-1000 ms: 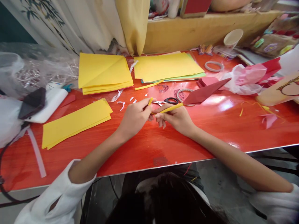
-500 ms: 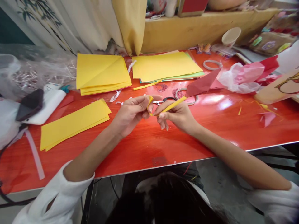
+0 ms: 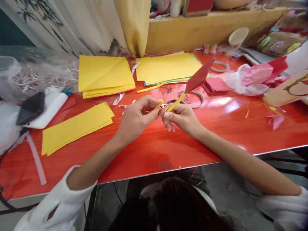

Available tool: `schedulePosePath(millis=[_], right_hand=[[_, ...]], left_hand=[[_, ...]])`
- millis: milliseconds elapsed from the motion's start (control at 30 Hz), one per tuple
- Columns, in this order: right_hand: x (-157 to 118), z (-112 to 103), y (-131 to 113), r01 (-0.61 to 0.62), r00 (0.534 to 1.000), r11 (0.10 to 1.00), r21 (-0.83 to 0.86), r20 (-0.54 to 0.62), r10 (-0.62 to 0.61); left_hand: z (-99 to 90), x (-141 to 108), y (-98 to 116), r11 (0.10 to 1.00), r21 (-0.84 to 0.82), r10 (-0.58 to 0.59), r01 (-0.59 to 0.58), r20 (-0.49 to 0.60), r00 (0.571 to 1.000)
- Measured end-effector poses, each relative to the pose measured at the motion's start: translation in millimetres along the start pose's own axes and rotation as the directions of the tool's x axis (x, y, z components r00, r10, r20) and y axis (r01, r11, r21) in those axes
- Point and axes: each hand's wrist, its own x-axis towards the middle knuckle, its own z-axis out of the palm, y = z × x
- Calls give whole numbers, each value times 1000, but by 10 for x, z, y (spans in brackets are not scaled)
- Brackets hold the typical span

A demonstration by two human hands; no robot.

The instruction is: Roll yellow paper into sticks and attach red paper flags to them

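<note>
My right hand (image 3: 185,117) pinches a narrow yellow paper strip (image 3: 177,102) between thumb and fingers. Joined to the strip's upper end is a dark red piece of paper (image 3: 200,75), tilted up toward the back right. My left hand (image 3: 135,121) is closed, with thumb and forefinger on the strip's bent lower end (image 3: 159,104). Both sets of fingertips almost meet above the red table (image 3: 144,157). Behind the fingers lie scissors (image 3: 171,101), largely covered by my hands.
Yellow paper sheets (image 3: 106,73) lie at the back, beside another paper stack (image 3: 168,68). Cut yellow strips (image 3: 77,128) rest at left, near a phone (image 3: 31,107). Tape rolls (image 3: 201,100), red paper pieces (image 3: 216,86) and a paper cup (image 3: 238,36) are on the right.
The red paper has swung upward and left, uncovering the red pieces behind it. My left hand has turned, its thumb now pressing along the strip's bent end. My right hand has barely moved.
</note>
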Motion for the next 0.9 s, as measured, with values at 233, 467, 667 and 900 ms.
schedulePosePath(millis=[233, 467, 667, 900], right_hand=[[-6, 14, 37, 43, 993, 998, -44, -104, -47], [0, 10, 56, -23, 993, 1000, -5, -114, 22], [-3, 2, 77, -44, 997, 999, 13, -62, 45], [5, -41, 71, -76, 997, 995, 69, 4, 75]], left_hand=[[0, -19, -21, 996, 92, 8, -6, -28, 1000], [-34, -25, 0, 946, 319, 34, -59, 85, 996], [-62, -1, 31, 911, 386, 64, -142, 208, 976], [-155, 40, 17, 947, 298, -4, -118, 379, 926]])
